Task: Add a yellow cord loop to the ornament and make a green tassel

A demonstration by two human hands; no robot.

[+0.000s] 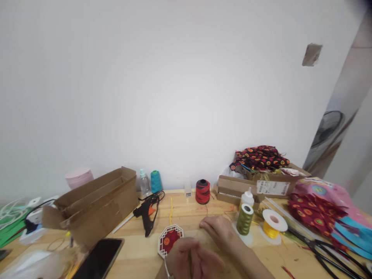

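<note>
My left hand (188, 261) is at the bottom middle, a bracelet on its wrist. Its fingers are curled together and blurred, and a thin dark sliver shows between them that I cannot name. My right hand (216, 229) lies flat on the wooden table (188, 211) just beyond it, fingers stretched out to the left, holding nothing. A white octagonal frame with a red patterned centre (170, 239) lies right beside the left hand. An olive-green thread spool (244, 219) stands just to the right of my right hand.
A black glue gun (147, 215), a dark phone (99, 257) and an open cardboard box (93, 205) lie left. A red spool (202, 191), a yellow cord reel (272, 226), a white glue bottle (248, 197), scissors (319, 248) and patterned fabric (314, 213) sit right.
</note>
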